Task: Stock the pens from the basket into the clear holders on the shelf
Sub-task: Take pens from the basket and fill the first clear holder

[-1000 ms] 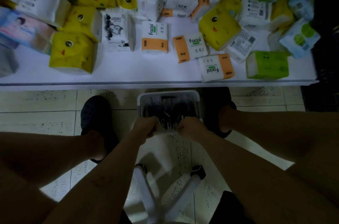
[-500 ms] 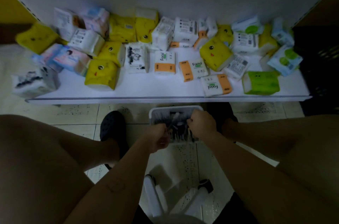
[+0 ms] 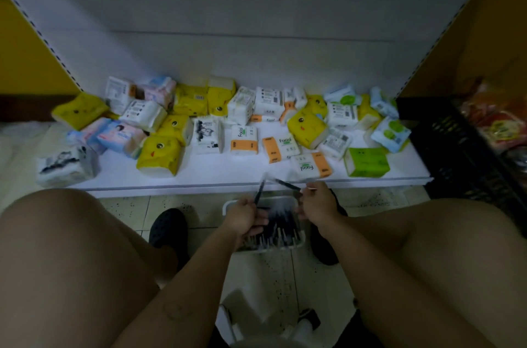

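Hands work just above a white basket that stands on the tiled floor between the person's knees, close in front of the low white shelf. The left hand is curled, its fingers closed around the lower end of a dark pen that points up and slightly right toward the shelf edge. The right hand is also curled and pinches a second pen at one end, so that the pen slants up and left. The two free tips come near each other in front of the shelf edge; blur hides whether they touch. Both hands are over the basket's far half. More pens lie packed in the basket, dark bodies side by side. Tissue packs lie scattered over the shelf behind. A black crate stands to the right of the shelf, and a black shoe rests on the floor left of the basket.
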